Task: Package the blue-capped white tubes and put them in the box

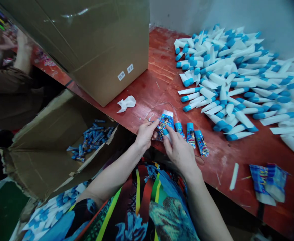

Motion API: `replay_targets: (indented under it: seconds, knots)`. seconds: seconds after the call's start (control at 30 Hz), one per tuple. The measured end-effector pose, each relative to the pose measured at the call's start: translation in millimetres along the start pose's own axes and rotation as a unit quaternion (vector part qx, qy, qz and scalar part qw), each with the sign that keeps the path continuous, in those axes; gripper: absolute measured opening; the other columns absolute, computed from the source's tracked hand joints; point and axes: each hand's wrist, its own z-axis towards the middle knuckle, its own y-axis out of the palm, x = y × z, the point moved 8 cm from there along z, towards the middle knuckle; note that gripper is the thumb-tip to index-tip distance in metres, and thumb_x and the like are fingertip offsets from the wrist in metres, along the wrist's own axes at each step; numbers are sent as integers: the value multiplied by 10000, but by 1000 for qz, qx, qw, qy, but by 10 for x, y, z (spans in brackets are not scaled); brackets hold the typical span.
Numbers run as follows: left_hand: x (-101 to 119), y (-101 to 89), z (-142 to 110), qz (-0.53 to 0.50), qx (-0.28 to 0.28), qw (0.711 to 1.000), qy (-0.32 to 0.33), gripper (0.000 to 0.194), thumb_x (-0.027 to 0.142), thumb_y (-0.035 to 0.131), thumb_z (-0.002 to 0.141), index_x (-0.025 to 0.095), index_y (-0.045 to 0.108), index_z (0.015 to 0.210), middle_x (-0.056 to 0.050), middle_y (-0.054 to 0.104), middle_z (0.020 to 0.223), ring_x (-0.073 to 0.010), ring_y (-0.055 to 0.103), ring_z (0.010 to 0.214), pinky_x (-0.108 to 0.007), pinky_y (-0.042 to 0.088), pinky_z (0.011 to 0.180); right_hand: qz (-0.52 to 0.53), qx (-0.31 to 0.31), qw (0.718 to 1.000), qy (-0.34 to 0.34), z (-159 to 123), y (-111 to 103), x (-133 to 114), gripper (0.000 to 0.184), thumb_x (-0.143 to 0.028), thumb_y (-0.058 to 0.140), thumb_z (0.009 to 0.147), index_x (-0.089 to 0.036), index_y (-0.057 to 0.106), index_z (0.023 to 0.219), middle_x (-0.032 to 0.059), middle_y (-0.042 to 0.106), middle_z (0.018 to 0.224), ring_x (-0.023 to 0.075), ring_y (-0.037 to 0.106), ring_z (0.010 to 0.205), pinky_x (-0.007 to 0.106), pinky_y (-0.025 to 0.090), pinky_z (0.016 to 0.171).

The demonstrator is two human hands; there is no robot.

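Left hand (145,134) and right hand (179,154) are both at the printed blue tube (166,124), which has a cartoon label and a white end and is held up just above the bench (159,67), near the middle of the frame. Left grip: fingers closed against the tube's left side. Right grip: pressed together, pinching its lower part between the fingertips, with the index finger on the front. A thin clear thread (162,106) curves across the bench just above the tube.

Three more printed tubes (190,135) lie just right of the right hand, side by side and angled slightly differently. A big heap of white-and-blue tubes (224,78) covers the upper right of the bench, loose and pointing in mixed directions. Flattened printed wrappers (267,183) lie at lower right, with a lone white strip (234,176) to their left. A crumpled white scrap (126,103) sits on the bench beside the corner of a large taped cardboard box (112,50), upper middle. An open cardboard box (49,157) at lower left holds a loose bunch of small blue packs (89,140). Multicoloured patterned clothing (142,209) fills the bottom of the frame. At upper left, a co-worker's hands (6,42) and brown sleeve (8,82) show, well apart from the person's own hands.
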Motion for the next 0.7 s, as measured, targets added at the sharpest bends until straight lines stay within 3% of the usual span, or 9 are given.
replay_targets:
  seconds: [0.17, 0.37, 0.47, 0.57, 0.63, 0.7]
  knots:
    - [-118, 181, -86, 29, -98, 994, -46, 457, 498, 818, 824, 159, 565, 653, 48, 467, 458, -50, 379, 381, -225, 188, 408, 59, 46, 997, -9, 7, 67, 12, 471, -380, 471, 1043, -221, 580, 1472, 130, 734, 1278, 292, 743, 963, 360, 571, 730]
    - [-143, 242, -150, -9, -107, 993, -40, 507, 558, 863, 746, 160, 557, 678, 67, 467, 499, -35, 362, 411, -222, 201, 425, 212, 96, 972, 34, 16, 61, 139, 416, -435, 552, 978, -181, 625, 1300, 154, 728, 1188, 297, 711, 1012, 413, 562, 832]
    - [-109, 201, -131, -32, -108, 993, -35, 531, 596, 848, 748, 169, 540, 678, 75, 429, 465, -39, 349, 406, -220, 203, 433, 389, 14, 920, 38, -50, 151, 211, 459, -498, 620, 960, -219, 583, 1322, 77, 721, 1020, 223, 678, 832, 353, 546, 717]
    - [-148, 206, -162, -36, -125, 991, -32, 534, 613, 827, 766, 166, 545, 686, 73, 413, 442, -39, 334, 401, -221, 208, 442, 550, -70, 828, 88, -153, 335, 246, 448, -529, 613, 970, -255, 545, 1317, -21, 647, 785, 141, 529, 547, 274, 423, 503]
    - [-238, 250, -219, -16, -143, 989, -44, 529, 610, 832, 758, 153, 574, 705, 59, 447, 465, -40, 348, 401, -225, 205, 437, 604, -51, 786, 120, -174, 387, 274, 460, -533, 661, 938, -267, 532, 1290, -45, 626, 742, 127, 498, 506, 264, 409, 480]
    - [-315, 299, -268, 6, -161, 985, -54, 526, 607, 838, 748, 136, 604, 730, 29, 520, 527, -41, 385, 411, -228, 203, 428, 624, -17, 771, 127, -156, 383, 281, 480, -520, 705, 909, -266, 534, 1280, -43, 639, 746, 135, 542, 540, 274, 462, 521]
